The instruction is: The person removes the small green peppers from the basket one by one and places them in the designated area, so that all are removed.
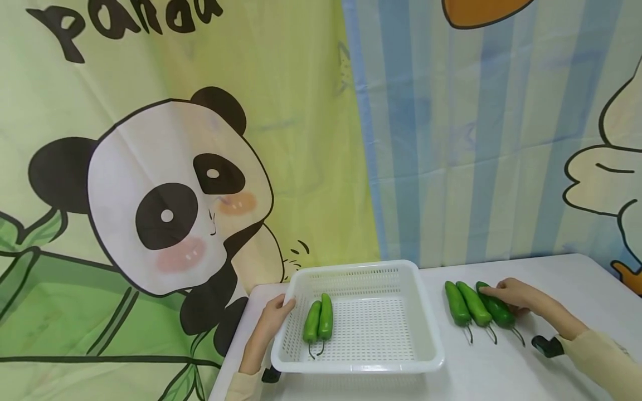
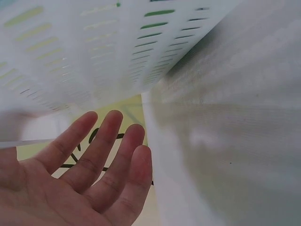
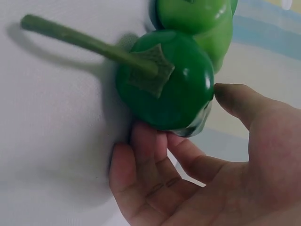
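On the tabletop (image 1: 481, 381), a white basket (image 1: 361, 366) stands with the left hand's (image 1: 273, 315) thumb hooked over its rim, other fingers loosely extended, apparently steadying it. Right hand's (image 1: 523, 295) fingers pinch the rightmost pepper (image 1: 496, 312) beside the basket, presumably for control; two peppers (image 1: 325, 318) lie inside.

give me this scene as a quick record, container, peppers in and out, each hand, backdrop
basket: white, slotted, on a white table
inside: two green peppers, side by side at left
outside: three green peppers in a row, right of basket
left hand: holds basket's left rim
right hand: grips rightmost pepper, on the table
backdrop: cloth with panda and blue stripes
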`<state>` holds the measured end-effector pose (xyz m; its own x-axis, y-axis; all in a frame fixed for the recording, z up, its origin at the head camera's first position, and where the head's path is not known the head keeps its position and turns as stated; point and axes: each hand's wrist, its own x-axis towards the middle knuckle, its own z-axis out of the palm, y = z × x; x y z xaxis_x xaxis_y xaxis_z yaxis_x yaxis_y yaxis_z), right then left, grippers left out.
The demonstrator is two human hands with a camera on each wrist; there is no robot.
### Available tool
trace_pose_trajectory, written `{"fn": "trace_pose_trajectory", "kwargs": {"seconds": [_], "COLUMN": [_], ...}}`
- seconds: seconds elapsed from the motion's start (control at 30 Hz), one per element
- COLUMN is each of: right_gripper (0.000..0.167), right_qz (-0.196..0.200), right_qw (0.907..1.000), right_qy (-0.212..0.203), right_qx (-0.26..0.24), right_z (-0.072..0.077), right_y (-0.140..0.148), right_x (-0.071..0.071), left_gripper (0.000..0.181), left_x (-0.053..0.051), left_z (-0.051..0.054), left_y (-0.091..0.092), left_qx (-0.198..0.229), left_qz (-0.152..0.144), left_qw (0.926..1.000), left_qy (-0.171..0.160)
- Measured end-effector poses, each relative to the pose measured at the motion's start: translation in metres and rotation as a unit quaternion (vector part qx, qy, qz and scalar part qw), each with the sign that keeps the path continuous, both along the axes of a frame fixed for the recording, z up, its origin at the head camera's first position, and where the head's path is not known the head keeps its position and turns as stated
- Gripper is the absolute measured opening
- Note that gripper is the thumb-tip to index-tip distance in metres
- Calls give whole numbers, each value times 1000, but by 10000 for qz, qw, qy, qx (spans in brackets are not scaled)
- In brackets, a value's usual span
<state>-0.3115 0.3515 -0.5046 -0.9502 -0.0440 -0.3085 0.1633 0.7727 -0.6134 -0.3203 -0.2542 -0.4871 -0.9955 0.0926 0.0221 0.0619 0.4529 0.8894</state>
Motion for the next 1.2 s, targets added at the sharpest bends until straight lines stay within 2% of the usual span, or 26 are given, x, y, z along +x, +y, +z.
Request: {"fn": "trace_pose_trajectory", "kwargs": {"seconds": [0.07,0.17,0.37,0.57,0.8,1.03,1.2], "right_gripper": [75,78,79,77,72,70,68], "right_qz": [18,54,68,160,377,596,692], "right_qw": [10000,9997,9988,9974,9898,9867,9846], "right_qy": [28,68,154,370,923,1300,1480], "right_qx": [82,225,450,605,1018,766,620], "right_z": [1,5,9,14,37,62,73], "right_y": [-1,-1,0,2,-11,-39,-60], "right_x": [1,3,10,15,19,24,28], "left_gripper": [42,44,45,44,45,45,46], "left_x": [-1,-9,-9,-9,-10,-9,-10], "left_z": [-1,-11,-8,-10,-14,-15,-14], "left_y": [0,-4,-5,-4,-5,-7,-6], "left_qx": [-15,-61,-161,-110,-65,-36,16], "left_qz": [19,65,20,73,36,126,36], "left_qw": [10000,10000,9999,9999,10000,9999,10000], "left_qy": [-20,-23,36,32,8,-56,-15]}}
